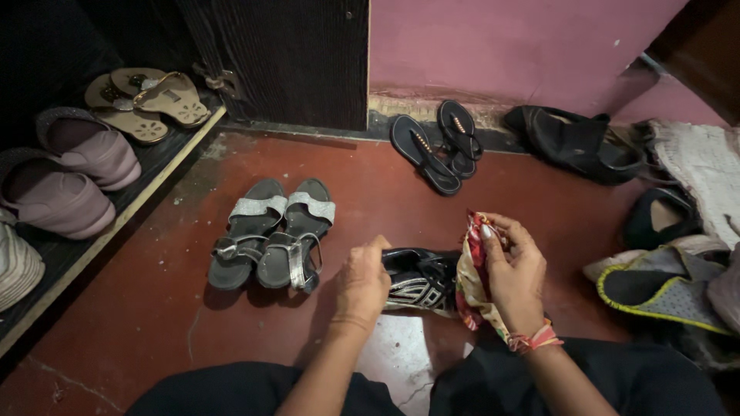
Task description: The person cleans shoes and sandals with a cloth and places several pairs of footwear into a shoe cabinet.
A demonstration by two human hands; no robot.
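Low in the middle of the frame, the left hand (362,283) was closed over one end of a black shoe with white markings (420,283), which lay on the red floor (154,308). Just right of it, the right hand (515,270) had its fingers pinched together on a crumpled patterned cloth (472,285) touching the shoe's other end. A pair of grey and silver strapped sandals (271,235) stood near, left of centre. Black flip-flops (438,146) lay by the pink wall at upper centre.
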